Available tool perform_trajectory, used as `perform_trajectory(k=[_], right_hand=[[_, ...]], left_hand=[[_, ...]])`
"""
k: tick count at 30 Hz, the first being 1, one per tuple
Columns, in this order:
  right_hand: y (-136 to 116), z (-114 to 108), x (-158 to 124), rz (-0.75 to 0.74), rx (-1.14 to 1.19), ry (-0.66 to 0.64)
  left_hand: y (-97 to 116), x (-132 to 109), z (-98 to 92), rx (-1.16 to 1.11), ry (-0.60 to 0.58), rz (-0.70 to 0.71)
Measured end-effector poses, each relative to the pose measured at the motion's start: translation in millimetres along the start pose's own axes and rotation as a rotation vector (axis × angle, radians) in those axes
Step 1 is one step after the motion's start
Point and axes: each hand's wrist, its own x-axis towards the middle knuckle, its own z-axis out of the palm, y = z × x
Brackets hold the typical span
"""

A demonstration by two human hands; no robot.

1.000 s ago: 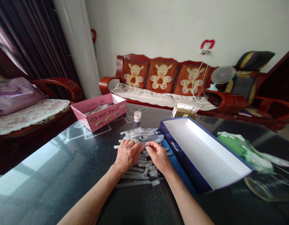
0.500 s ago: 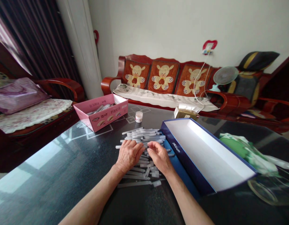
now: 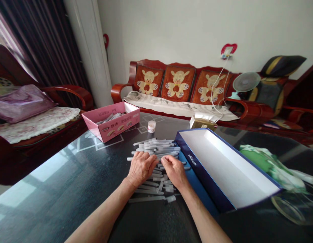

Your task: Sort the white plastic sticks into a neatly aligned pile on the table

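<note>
Frosted, see-through pens lie in a loose pile on the dark table, most of them crosswise. My left hand is over the pile with curled fingers, closed on a pen whose pale end seems to stick out on its left. Close beside it, my right hand is closed in a pinch, thumb against forefinger. Whatever small piece sits in that pinch is hidden. The fingertips of both hands nearly meet. Short clear caps and a lone long tube lie nearer to me, below the hands.
At the left stands a pink box with similar pens inside. A small white cup is behind the pile. To the right are a dark blue box with a white inside, a tissue pack and a green-and-white plastic bag.
The whole view has shifted slightly to the right. My right fingertips have drawn slightly away from the left ones, and its thumb and forefinger are pressed closer together.
</note>
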Motion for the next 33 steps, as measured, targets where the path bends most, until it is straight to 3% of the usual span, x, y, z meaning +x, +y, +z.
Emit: perform_trajectory(k=[5, 13, 21, 27, 33], right_hand=[[0.8, 1.0, -1.4, 0.012, 0.062, 0.017], [-0.5, 0.1, -0.6, -0.036, -0.085, 0.022], [2.3, 1.0, -1.2, 0.007, 0.065, 0.010], [-1.7, 0.1, -1.1, 0.004, -0.066, 0.004], [4.3, -4.4, 3.2, -0.027, 0.066, 0.023]], left_hand=[[-0.4, -0.1, 0.7, -0.003, 0.002, 0.001], [-0.6, -0.7, 1.7, -0.015, 0.009, 0.016], [-1.3, -0.7, 2.4, -0.015, 0.015, 0.011], [-1.5, -0.8, 2.3, -0.023, 0.012, 0.020], [-4.2, -1.5, 2.4, -0.013, 0.007, -0.008]])
